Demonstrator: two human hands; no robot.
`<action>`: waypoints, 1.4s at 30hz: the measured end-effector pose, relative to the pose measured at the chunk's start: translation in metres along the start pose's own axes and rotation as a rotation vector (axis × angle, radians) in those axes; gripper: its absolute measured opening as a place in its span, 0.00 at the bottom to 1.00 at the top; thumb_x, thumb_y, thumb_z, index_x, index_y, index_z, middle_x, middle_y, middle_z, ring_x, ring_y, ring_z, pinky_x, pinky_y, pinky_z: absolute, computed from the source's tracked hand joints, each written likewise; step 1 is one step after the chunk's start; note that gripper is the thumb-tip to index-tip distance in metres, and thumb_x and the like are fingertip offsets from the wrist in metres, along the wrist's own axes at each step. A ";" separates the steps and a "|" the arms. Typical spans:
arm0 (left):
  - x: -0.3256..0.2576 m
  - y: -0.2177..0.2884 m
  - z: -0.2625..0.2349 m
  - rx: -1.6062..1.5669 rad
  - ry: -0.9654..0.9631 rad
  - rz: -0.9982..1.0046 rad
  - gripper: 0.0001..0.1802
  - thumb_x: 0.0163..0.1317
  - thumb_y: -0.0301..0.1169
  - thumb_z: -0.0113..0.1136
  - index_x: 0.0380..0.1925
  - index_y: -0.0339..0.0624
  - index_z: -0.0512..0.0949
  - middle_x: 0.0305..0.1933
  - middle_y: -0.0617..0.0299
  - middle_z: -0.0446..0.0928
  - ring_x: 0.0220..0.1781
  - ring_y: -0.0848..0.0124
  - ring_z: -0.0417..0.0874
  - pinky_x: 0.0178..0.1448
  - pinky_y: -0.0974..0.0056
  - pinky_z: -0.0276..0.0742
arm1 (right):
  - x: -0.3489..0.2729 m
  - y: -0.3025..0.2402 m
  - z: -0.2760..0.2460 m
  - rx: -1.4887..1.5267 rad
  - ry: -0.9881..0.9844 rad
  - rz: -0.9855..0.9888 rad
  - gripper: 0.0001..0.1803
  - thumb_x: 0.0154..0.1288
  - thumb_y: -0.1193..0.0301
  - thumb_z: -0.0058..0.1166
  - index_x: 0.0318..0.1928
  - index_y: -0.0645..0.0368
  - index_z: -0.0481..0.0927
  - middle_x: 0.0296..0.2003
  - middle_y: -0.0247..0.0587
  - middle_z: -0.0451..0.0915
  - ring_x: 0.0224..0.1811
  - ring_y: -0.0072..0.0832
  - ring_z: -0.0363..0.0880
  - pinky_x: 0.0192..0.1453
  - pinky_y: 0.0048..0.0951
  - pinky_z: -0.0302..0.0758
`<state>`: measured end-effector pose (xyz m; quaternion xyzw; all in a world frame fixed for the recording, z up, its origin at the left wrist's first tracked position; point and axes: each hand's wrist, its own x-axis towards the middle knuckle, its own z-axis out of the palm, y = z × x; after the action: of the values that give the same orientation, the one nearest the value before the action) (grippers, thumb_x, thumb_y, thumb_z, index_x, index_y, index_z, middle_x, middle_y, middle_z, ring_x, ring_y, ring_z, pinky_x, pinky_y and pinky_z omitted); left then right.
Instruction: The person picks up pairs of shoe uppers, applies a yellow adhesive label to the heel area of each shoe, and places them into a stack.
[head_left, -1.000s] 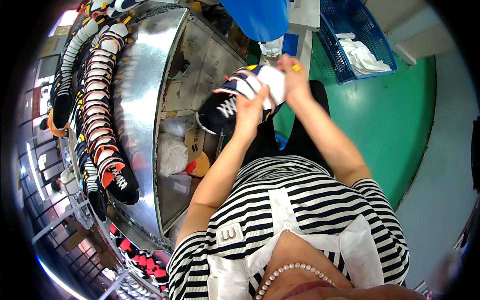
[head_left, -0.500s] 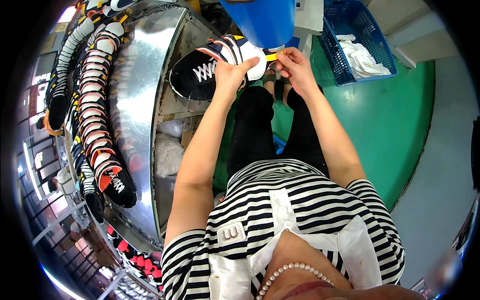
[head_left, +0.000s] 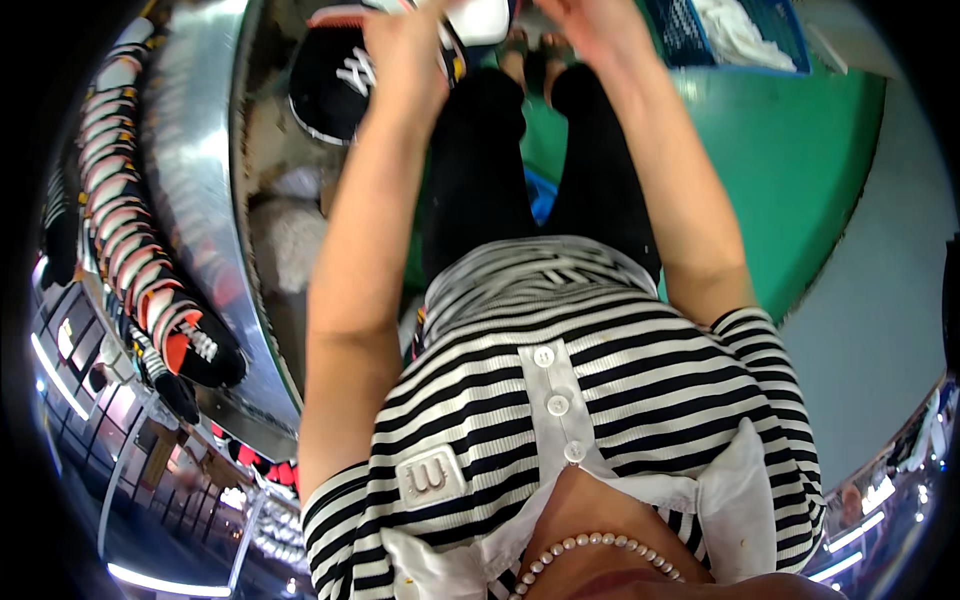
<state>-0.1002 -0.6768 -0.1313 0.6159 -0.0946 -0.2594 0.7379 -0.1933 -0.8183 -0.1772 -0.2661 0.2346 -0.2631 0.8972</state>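
Note:
My left hand point(head_left: 408, 55) is closed on a black shoe upper point(head_left: 325, 90) with white laces, at the top of the view left of my knees. Its fingertips and part of the upper run past the top edge. White lining or insole point(head_left: 482, 20) shows right beside that hand. My right hand point(head_left: 600, 30) is raised to the right of the upper, with a gap between them. Blur and the top edge hide its fingertips and whatever they may touch.
On the left, a long row of nested shoe uppers point(head_left: 112, 200) lies along a shiny metal table point(head_left: 195, 140). Plastic bags point(head_left: 285, 235) sit below its edge. A blue crate point(head_left: 680, 40) of white pieces point(head_left: 740, 35) stands at the upper right on the green floor point(head_left: 740, 130).
The view has shifted, so hands and upper sit higher, at the top edge. The blue bin has left the picture. The yellow tab my right hand pinched no longer shows.

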 end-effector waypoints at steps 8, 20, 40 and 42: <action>-0.034 0.004 0.049 -0.635 0.247 -0.497 0.18 0.59 0.32 0.58 0.49 0.38 0.73 0.49 0.53 0.78 0.51 0.57 0.78 0.57 0.52 0.74 | 0.050 -0.033 -0.014 -0.391 -0.101 0.185 0.05 0.63 0.81 0.42 0.30 0.65 0.71 0.21 0.41 0.71 0.18 0.23 0.66 0.18 0.22 0.57; -0.052 0.035 0.014 -0.668 0.474 -0.339 0.19 0.53 0.32 0.67 0.45 0.41 0.75 0.49 0.53 0.76 0.54 0.56 0.74 0.57 0.44 0.69 | -0.070 -0.007 -0.064 -0.566 0.004 -0.011 0.10 0.67 0.65 0.52 0.30 0.56 0.72 0.20 0.27 0.68 0.16 0.14 0.61 0.16 0.16 0.54; -0.166 0.172 -0.484 0.516 1.772 0.295 0.19 0.51 0.38 0.70 0.17 0.33 0.76 0.22 0.62 0.76 0.22 0.71 0.74 0.30 0.59 0.70 | -0.082 0.095 0.069 -0.897 -0.537 0.461 0.04 0.67 0.70 0.50 0.36 0.57 0.74 0.26 0.33 0.78 0.21 0.15 0.71 0.22 0.15 0.65; -0.149 0.181 -0.533 0.539 1.575 0.611 0.16 0.55 0.35 0.67 0.23 0.28 0.79 0.27 0.55 0.80 0.24 0.67 0.77 0.30 0.58 0.72 | -0.060 0.108 0.078 -0.931 -0.490 0.531 0.04 0.67 0.70 0.51 0.36 0.57 0.74 0.26 0.33 0.78 0.21 0.15 0.71 0.23 0.16 0.66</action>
<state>0.0663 -0.1251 -0.0501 0.7164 0.2226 0.4791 0.4557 -0.1570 -0.6766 -0.1667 -0.6171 0.1697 0.1706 0.7492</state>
